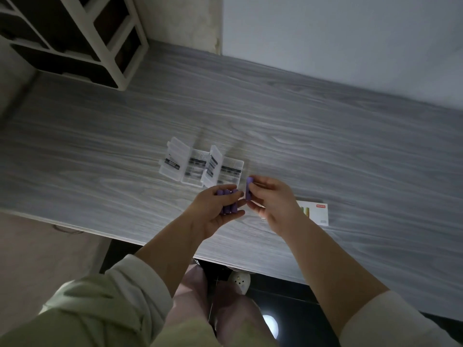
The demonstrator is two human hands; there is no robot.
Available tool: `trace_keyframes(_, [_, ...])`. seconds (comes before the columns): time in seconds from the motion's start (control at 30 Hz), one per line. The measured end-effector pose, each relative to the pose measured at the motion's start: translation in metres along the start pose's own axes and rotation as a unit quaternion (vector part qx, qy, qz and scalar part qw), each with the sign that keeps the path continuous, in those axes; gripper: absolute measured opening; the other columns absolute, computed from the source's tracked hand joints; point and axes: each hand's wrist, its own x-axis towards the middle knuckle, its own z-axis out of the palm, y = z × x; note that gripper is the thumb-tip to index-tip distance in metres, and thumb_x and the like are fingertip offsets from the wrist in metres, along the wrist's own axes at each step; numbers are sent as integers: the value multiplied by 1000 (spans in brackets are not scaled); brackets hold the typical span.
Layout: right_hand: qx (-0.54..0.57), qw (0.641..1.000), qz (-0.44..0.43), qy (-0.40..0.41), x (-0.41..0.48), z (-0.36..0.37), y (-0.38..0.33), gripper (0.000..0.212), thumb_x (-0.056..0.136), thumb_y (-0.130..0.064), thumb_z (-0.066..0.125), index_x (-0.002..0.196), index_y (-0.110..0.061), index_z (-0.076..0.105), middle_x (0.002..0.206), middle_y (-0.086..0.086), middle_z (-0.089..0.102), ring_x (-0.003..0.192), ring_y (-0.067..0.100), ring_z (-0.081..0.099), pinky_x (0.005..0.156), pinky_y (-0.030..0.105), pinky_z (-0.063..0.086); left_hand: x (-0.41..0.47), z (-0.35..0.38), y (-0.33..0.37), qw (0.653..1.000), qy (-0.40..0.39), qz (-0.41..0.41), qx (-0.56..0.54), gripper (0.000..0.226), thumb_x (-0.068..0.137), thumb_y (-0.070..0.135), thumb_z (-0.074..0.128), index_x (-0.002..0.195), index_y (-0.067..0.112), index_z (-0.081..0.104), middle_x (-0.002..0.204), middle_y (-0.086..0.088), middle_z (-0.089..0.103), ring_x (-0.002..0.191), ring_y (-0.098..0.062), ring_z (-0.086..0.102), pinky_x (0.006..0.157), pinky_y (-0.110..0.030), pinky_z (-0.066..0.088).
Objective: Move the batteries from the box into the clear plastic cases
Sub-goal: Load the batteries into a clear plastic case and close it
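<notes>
Two clear plastic hinged cases [201, 165] lie open mid-table on the grey wood-grain table [325, 146], lids up to receive cells. Nearer the front edge, the left hand [215, 211] cradles three purple cylindrical batteries [228, 200] as a reserve. The right hand [271, 204] pinches one purple battery [248, 187] upright, ready for slotting. The white cardboard box [318, 212] rests behind it.

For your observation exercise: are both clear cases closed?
No: both clear cases lie open on the table, lids raised.
</notes>
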Motion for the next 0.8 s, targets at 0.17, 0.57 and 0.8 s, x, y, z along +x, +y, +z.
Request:
trace_keyframes(0.17, [-33, 999, -24, 24, 15, 9, -3, 15, 92, 0, 56, 100, -9, 65, 80, 6, 63, 76, 19, 61, 71, 33, 56, -1, -9, 6, 999, 1, -30, -17, 24, 95, -6, 46, 117, -1, 56, 104, -14, 65, 95, -25, 64, 77, -42, 54])
trace_keyframes(0.57, [-496, 826, -254, 91, 70, 34, -8, 21, 90, -26, 60, 81, -10, 68, 76, 0, 65, 73, 16, 59, 69, 27, 43, -2, -20, 63, 988, 69, 134, 40, 18, 91, -1, 57, 109, -1, 63, 98, -14, 68, 86, -21, 66, 71, -31, 61])
trace_keyframes(0.8, [-605, 736, -295, 76, 94, 45, -11, 14, 93, -19, 56, 97, -17, 69, 95, 3, 64, 90, 20, 57, 72, 32, 51, 9, -38, 80, 982, 121, 146, 26, 17, 93, -3, 53, 92, 10, 64, 87, -8, 64, 66, -14, 54, 84, -38, 57])
